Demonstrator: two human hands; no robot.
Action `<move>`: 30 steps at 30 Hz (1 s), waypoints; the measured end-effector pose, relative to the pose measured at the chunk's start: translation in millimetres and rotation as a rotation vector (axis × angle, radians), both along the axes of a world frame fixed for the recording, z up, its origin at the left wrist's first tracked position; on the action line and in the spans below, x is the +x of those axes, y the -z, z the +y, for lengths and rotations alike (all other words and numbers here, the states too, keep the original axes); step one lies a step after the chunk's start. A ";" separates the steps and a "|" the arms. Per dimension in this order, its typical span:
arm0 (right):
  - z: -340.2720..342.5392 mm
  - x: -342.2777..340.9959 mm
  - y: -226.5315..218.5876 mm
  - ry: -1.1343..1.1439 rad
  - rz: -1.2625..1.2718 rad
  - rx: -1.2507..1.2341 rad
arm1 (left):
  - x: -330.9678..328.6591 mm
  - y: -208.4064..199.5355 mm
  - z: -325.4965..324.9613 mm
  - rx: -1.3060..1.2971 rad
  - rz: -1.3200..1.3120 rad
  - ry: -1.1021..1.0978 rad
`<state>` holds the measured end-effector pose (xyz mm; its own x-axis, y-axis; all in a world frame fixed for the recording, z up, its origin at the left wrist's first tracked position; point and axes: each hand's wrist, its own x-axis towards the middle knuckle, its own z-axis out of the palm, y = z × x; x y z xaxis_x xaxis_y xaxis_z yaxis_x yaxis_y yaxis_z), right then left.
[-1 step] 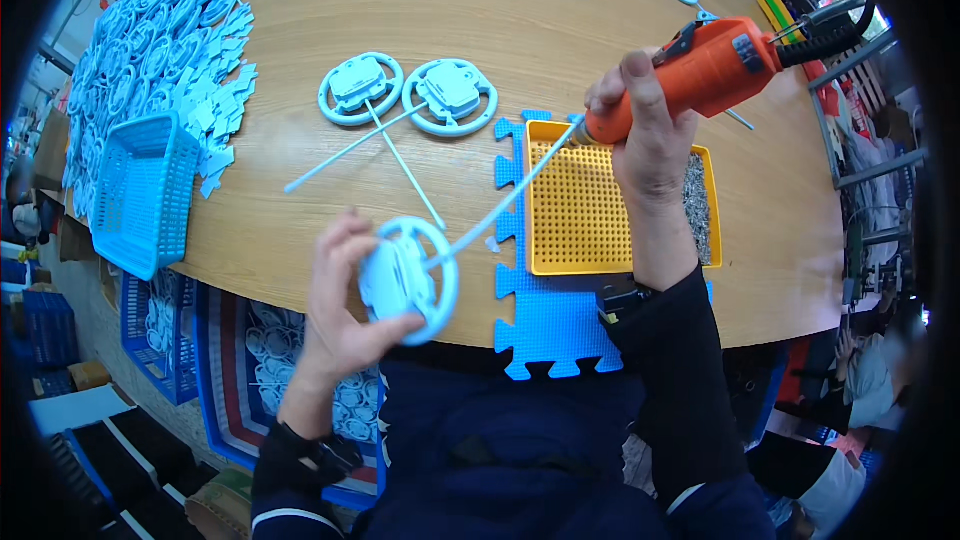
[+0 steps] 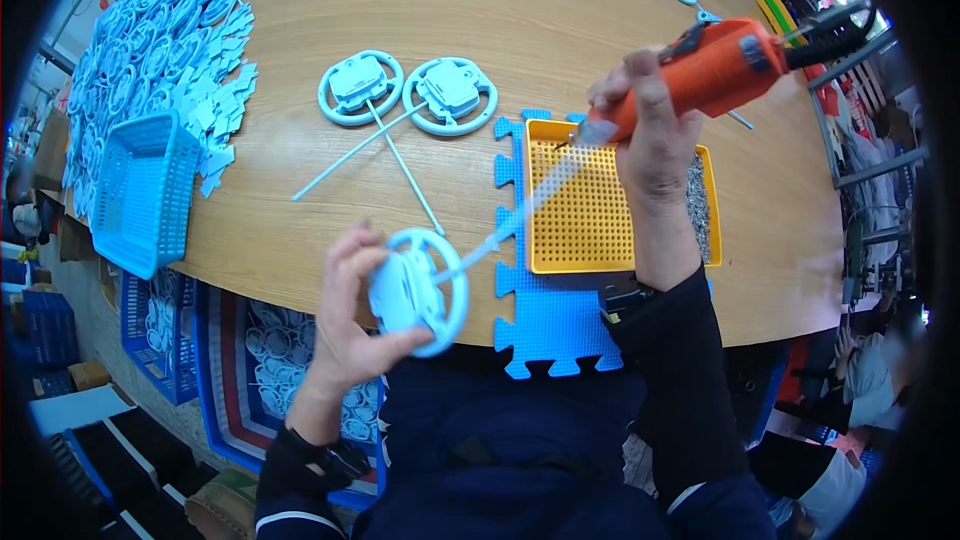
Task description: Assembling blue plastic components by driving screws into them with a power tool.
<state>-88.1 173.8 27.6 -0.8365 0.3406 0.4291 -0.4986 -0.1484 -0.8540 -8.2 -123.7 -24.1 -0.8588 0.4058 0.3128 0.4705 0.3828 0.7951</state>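
My left hand (image 2: 352,325) grips the stemmed blue wheel (image 2: 408,290) at eight o'clock from the yellow tray (image 2: 585,225), my right hand (image 2: 655,135) the orange electric screwdriver (image 2: 715,70), so I should steady both before alignment.

From the head of that person (image 2: 520,430) over there, one wide fisheye view looks down, close above the left hand (image 2: 355,345), right hand (image 2: 655,145) and bench (image 2: 560,40).

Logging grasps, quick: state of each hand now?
Left hand: closed, holding a light-blue plastic wheel.
Right hand: closed around an orange power screwdriver.
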 end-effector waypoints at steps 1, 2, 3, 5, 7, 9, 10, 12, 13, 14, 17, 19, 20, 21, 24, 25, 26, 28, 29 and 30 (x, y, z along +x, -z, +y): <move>0.9 4.3 -6.3 -0.003 0.043 -0.055 | 9.5 9.0 2.5 0.095 -0.062 0.052; 3.7 8.6 -12.0 -0.004 0.085 -0.108 | 19.4 12.9 7.0 0.166 -0.106 0.100; 27.3 21.5 -23.6 0.018 0.124 -0.033 | 19.0 11.5 21.8 0.139 -0.069 0.212; 38.3 37.6 -40.4 -0.038 0.146 0.035 | 28.5 4.2 27.0 -0.023 0.000 0.289; 41.2 60.7 -64.4 -0.051 0.113 0.042 | 30.7 0.4 39.4 -0.111 0.084 0.336; 39.0 82.9 -75.1 -0.134 0.100 0.056 | 31.1 0.4 60.1 -0.125 0.101 0.363; 34.3 94.9 -76.4 -0.185 0.094 0.070 | 31.5 -0.4 73.8 -0.154 0.124 0.342; 8.9 117.7 -71.6 -0.238 0.052 0.099 | 33.9 -1.6 91.3 -0.181 0.139 0.327; -3.9 124.0 -61.2 -0.282 0.079 0.104 | 32.9 -0.5 97.1 -0.189 0.130 0.303; -15.1 129.3 -50.9 -0.328 0.107 0.108 | 33.1 1.1 99.9 -0.199 0.121 0.278; -35.5 147.0 -40.2 -0.391 0.007 0.086 | 36.6 9.7 101.6 -0.160 0.154 0.233; -40.3 152.1 -36.4 -0.385 -0.066 0.062 | 37.1 11.6 102.6 -0.130 0.160 0.207; -41.5 152.7 -33.1 -0.390 -0.071 0.059 | 38.3 12.5 103.0 -0.132 0.154 0.203; -40.7 150.9 -30.1 -0.378 -0.057 0.104 | 38.1 12.1 104.7 -0.125 0.166 0.199; -43.8 149.5 -27.5 -0.369 -0.058 0.141 | 38.7 11.6 104.6 -0.122 0.171 0.191; -44.3 149.1 -26.6 -0.368 -0.068 0.134 | 38.6 11.8 104.1 -0.126 0.164 0.193; -44.6 148.6 -26.1 -0.365 -0.077 0.127 | 38.4 12.3 103.8 -0.130 0.157 0.196; -44.8 148.0 -26.7 -0.371 -0.076 0.138 | 38.5 13.5 103.2 -0.128 0.150 0.196; -45.1 147.6 -27.0 -0.376 -0.072 0.147 | 38.3 14.2 103.2 -0.129 0.146 0.196; -46.7 147.5 -26.6 -0.377 -0.075 0.148 | 38.4 15.0 103.1 -0.127 0.143 0.196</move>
